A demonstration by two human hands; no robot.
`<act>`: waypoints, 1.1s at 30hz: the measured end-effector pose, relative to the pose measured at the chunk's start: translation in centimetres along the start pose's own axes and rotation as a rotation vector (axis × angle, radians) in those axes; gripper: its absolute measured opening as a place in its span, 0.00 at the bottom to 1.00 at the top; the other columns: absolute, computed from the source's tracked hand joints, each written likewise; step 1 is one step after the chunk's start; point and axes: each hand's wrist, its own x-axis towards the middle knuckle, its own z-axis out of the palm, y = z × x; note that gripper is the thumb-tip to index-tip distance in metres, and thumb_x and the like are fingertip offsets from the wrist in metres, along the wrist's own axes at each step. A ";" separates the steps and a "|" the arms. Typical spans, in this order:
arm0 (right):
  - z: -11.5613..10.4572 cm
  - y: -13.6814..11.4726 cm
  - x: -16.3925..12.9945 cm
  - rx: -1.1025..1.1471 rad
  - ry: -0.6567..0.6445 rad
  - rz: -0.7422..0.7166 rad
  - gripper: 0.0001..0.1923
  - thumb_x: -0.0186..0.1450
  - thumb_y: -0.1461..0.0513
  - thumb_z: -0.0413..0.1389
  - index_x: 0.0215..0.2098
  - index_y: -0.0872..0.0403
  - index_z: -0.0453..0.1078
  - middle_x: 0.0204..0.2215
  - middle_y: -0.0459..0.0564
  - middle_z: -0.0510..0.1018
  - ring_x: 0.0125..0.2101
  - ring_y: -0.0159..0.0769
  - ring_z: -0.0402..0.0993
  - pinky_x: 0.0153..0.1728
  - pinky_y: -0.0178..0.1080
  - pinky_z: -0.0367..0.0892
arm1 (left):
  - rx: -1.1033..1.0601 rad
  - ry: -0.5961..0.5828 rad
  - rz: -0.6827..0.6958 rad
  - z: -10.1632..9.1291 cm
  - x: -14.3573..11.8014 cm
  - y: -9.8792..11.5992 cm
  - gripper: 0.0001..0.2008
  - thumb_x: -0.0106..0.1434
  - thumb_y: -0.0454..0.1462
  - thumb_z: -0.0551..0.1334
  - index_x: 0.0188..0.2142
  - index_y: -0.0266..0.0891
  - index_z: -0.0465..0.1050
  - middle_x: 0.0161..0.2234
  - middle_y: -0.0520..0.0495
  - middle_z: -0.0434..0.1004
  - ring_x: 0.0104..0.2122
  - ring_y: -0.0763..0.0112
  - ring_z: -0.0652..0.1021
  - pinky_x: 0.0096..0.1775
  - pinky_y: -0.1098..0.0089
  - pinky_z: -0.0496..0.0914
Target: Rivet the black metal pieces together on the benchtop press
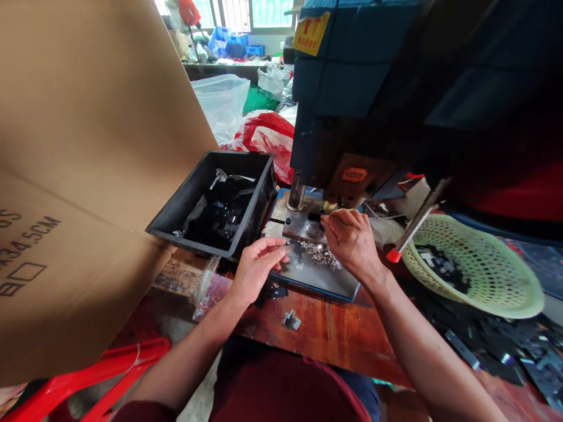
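Observation:
My right hand [352, 241] reaches under the head of a blue bench press [352, 76], its fingers pinched together at the end of a small black flat piece [315, 217] on the metal die [303, 224]. To its left, my left hand [257, 266] hovers over the press's base plate [308, 274], thumb and fingertips closed in a pinch. Whatever is between them is too small to make out. Small shiny metal bits [323, 255] lie scattered on the plate between the two hands.
A black bin [264, 193] with dark flat pieces stands left, beside a large cardboard box [88, 129]. At right are a pale green basket [497, 264], a red-tipped lever [413, 225] and loose black plates [492, 340]. A small metal bracket [291, 320] lies on the wooden table [347, 334].

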 end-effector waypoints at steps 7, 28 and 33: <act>0.0 0.2 -0.2 -0.027 0.005 -0.037 0.13 0.75 0.61 0.52 0.43 0.51 0.80 0.39 0.53 0.80 0.39 0.43 0.67 0.40 0.47 0.56 | -0.007 0.001 0.000 0.4 0.4 0.2 0.14 0.55 0.40 0.75 0.41 0.36 0.83 0.32 0.46 0.83 0.31 0.68 0.81 0.31 0.70 0.70; -2.5 -4.7 -2.7 1.017 -0.306 0.637 0.21 0.71 0.44 0.55 0.33 0.51 0.73 0.25 0.44 0.73 0.27 0.32 0.67 0.30 0.38 0.63 | 0.207 -0.194 0.113 2.7 1.0 0.7 0.16 0.63 0.42 0.72 0.49 0.39 0.83 0.38 0.44 0.84 0.33 0.66 0.82 0.35 0.67 0.77; -2.1 -3.7 -2.1 1.114 -0.262 0.784 0.23 0.68 0.41 0.58 0.31 0.51 0.71 0.23 0.43 0.72 0.24 0.31 0.65 0.27 0.37 0.61 | 0.676 -0.250 0.679 2.7 2.8 0.6 0.11 0.70 0.41 0.68 0.50 0.45 0.82 0.48 0.44 0.79 0.37 0.68 0.80 0.43 0.64 0.78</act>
